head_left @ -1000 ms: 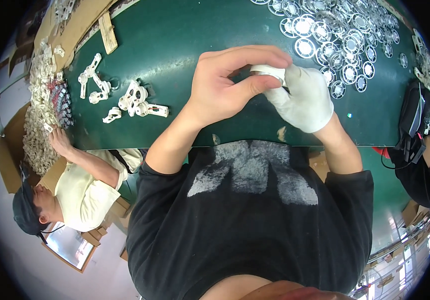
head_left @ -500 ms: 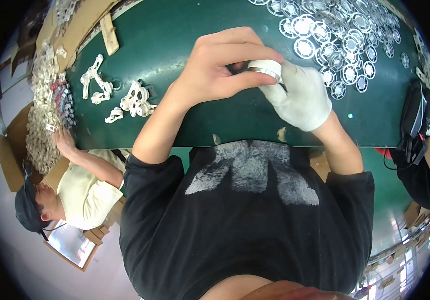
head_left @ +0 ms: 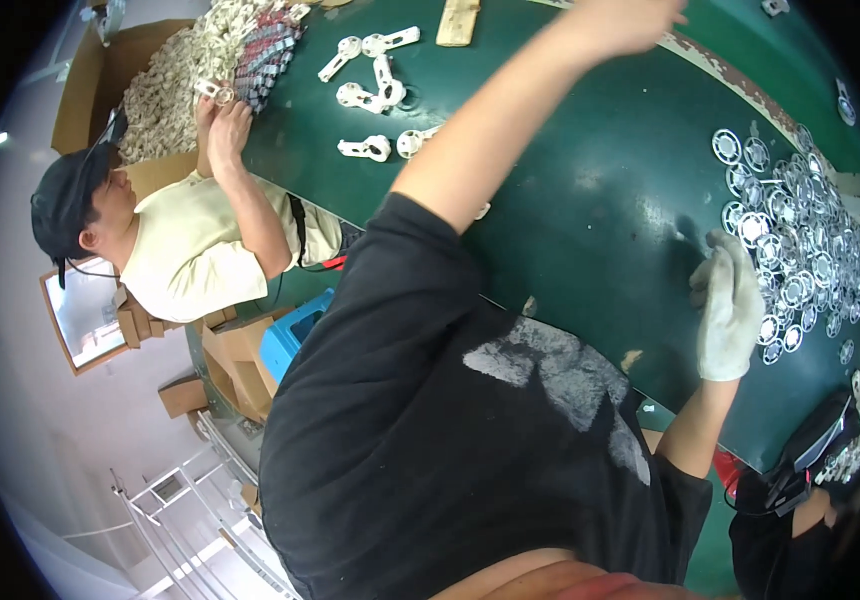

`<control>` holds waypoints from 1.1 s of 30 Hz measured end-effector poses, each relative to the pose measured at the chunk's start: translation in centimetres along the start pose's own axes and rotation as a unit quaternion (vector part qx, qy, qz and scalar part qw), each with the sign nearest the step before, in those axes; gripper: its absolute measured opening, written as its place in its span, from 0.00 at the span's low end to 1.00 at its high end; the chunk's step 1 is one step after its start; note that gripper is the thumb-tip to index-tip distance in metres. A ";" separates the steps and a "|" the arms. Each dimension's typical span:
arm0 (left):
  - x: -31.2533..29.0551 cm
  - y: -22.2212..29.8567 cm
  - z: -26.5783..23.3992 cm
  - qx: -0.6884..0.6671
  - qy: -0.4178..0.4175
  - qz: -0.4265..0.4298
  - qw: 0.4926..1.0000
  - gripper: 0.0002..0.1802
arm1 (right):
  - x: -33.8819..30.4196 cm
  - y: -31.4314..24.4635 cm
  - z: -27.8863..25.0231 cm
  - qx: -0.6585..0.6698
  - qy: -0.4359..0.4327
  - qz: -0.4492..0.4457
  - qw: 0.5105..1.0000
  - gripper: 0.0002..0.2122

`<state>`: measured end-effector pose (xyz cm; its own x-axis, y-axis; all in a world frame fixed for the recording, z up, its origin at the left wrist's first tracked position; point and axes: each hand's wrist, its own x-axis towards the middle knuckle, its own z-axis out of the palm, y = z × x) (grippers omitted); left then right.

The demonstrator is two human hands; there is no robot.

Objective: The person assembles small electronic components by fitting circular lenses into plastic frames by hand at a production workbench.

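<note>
My left hand (head_left: 632,22) is stretched out over the far edge of the table, partly cut off by the top of the picture. Its visible fingers look extended, with nothing seen in them. My right hand (head_left: 730,310), in a white glove, hovers over the green table (head_left: 590,240) beside a pile of silver spoked discs (head_left: 795,270). Its fingers are stretched out and nothing shows in them. Left of my left forearm lie several white jointed plastic parts (head_left: 375,92), some partly hidden by that arm.
At the left a person in a cap (head_left: 190,245) handles a white part beside a heap of white pieces (head_left: 185,90). A wooden block (head_left: 458,22) lies at the far edge. A black bag (head_left: 815,440) and another person's arm are at the right. A blue crate (head_left: 295,330) stands below the table's left side.
The white round part held between both hands is no longer visible in them. My left hand has swung far forward; my right hand has drawn apart toward the discs. The view has turned.
</note>
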<state>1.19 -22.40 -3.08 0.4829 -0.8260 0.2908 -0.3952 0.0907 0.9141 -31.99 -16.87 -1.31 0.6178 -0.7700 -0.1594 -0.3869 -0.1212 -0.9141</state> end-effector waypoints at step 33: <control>-10.5 6.3 5.2 -0.203 -0.372 0.051 0.904 0.34 | 1.6 0.7 -1.4 0.064 -0.021 0.042 0.997 0.16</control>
<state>-10.40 -16.08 -1.85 -0.2583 -0.9339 0.2471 -0.0147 0.2595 0.9656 -32.27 -19.09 -1.67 0.6166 -0.7465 -0.2499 -0.3495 0.0249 -0.9366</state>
